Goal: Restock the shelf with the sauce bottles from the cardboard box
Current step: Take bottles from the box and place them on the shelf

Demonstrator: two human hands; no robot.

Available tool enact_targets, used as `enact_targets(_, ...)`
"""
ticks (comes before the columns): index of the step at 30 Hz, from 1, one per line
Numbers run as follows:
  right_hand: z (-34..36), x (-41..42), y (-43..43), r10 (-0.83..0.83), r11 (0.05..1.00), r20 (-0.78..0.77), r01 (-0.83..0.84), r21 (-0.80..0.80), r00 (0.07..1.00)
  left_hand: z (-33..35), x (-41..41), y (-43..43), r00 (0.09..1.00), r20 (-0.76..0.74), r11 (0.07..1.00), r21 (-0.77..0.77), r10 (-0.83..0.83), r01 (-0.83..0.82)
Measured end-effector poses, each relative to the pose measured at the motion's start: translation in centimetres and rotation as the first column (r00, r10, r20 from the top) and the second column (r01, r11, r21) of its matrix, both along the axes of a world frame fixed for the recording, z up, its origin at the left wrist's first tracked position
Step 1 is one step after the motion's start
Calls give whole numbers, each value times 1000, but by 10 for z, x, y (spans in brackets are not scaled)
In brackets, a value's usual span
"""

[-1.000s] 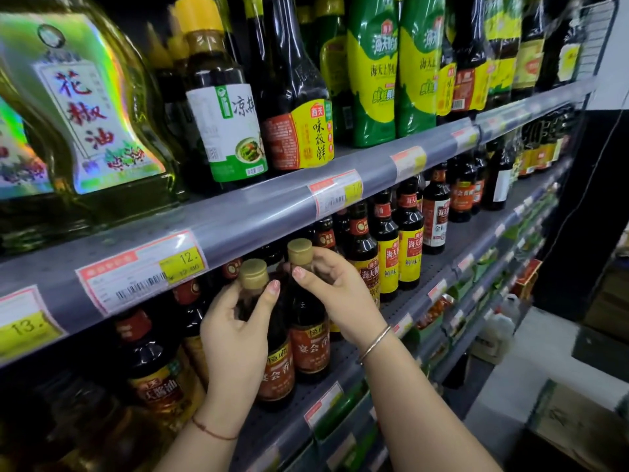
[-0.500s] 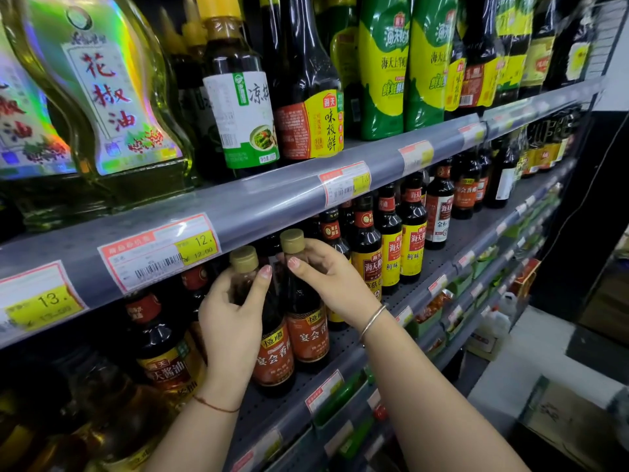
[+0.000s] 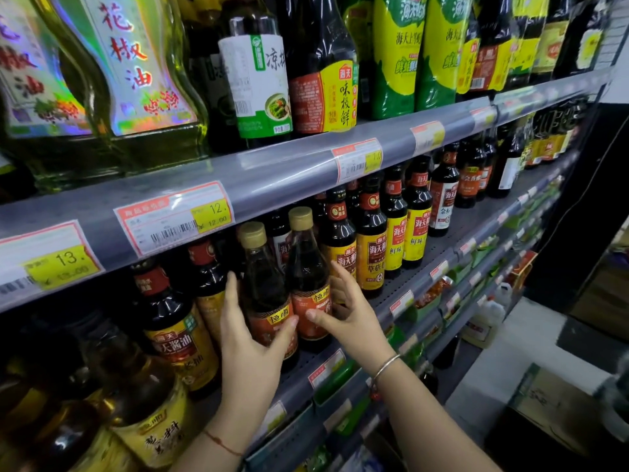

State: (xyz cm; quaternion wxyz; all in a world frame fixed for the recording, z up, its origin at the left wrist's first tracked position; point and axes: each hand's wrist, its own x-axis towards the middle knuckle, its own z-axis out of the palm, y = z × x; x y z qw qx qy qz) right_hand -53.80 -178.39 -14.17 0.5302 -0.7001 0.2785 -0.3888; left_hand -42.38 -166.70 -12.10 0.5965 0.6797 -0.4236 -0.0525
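Two gold-capped sauce bottles stand upright and touching at the front of the middle shelf (image 3: 401,303), seen from the head camera, the only view. The left bottle (image 3: 263,294) is cupped by the left hand (image 3: 250,349): fingers up its left flank, thumb across the orange label, a loose hold and not a firm clasp. The right bottle (image 3: 308,281) is bracketed by the right hand (image 3: 350,321), thumb on the label, fingers spread open along its right side.

Judgement: the step in hand is seating and aligning this pair among the red-capped bottles (image 3: 371,240) to the right.

What appears to be the cardboard box (image 3: 558,400) sits low at the near right, well apart from the shelf.

The next move calls for letting go without tipping either bottle, then reaching down to the box.
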Motion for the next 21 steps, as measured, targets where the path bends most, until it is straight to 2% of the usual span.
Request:
enact_targets(3, -6, 2, 0, -10, 1000, -30, 10, 4, 999, -16, -1, 0, 999, -17, 998, 48, -33, 34)
enact_targets(10, -6, 4, -4, 10, 1000, -43, -8, 27, 999, -27, 9, 1, 994, -61, 994, 52, -94, 97)
enact_targets(21, -9, 7, -3, 26, 999, -46, -24, 30, 999, -26, 6, 7, 998, -52, 997, 63, -33, 36)
